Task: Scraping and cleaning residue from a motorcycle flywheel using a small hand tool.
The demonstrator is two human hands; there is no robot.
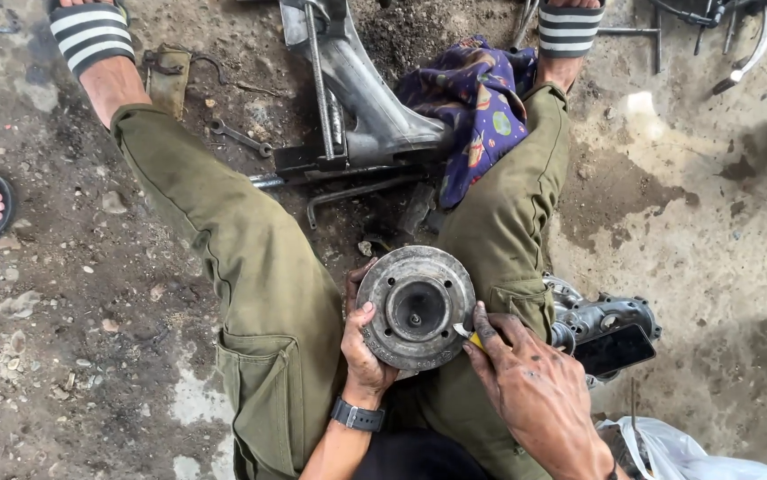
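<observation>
Scraping the rim of a round metal hub (416, 308), held between the knees.

Hub: grey cast metal disc, dull and gritty, raised ring and dark centre bore with a small pin or shaft end showing in it; small holes round the face. Left hand (363, 348) wraps its left edge, thumb on the face, fingers behind, a closed grip steadying it. Right hand (526, 378), oily, is closed on a small yellow-handled blade (467, 333), tip touching the hub's right rim. Judgement: edge cleaning under way; next stroke needs the hub kept from turning and the blade kept shallow, away from the left thumb. Right of the hub: a cast alloy casing (610, 318) with a dark phone (615, 349) lying on it. Beyond the hub: patterned purple rag (477, 107), a grey metal arm (366, 98), a spanner (239, 136) on the dirty concrete.
</observation>
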